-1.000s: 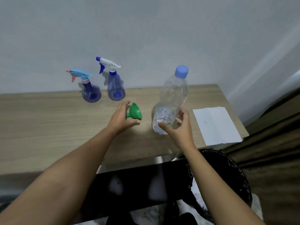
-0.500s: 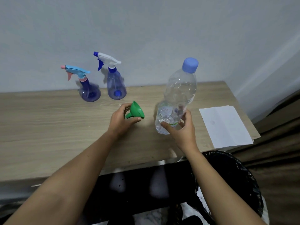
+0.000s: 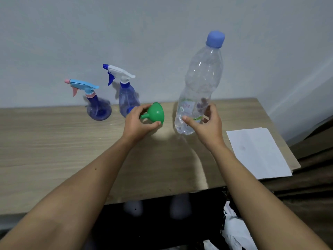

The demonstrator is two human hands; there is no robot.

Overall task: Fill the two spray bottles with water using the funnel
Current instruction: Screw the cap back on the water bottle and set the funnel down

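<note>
Task barely begun: left hand (image 3: 137,123) grips funnel (image 3: 155,113), right hand (image 3: 205,125) clasps capped water bottle (image 3: 200,83) over table (image 3: 54,145); both spray bottles (image 3: 98,107) (image 3: 128,98), heads still on, stand unfilled by wall.

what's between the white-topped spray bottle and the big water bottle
In the head view, the green funnel, held by the left hand, lies between them.

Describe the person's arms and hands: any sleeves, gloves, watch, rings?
Both arms are bare from the bottom frame edge to the wrist, no sleeves in view. Left hand and right hand: no gloves, watch or bracelet, no visible rings. A small dark spot marks the left forearm.
</note>
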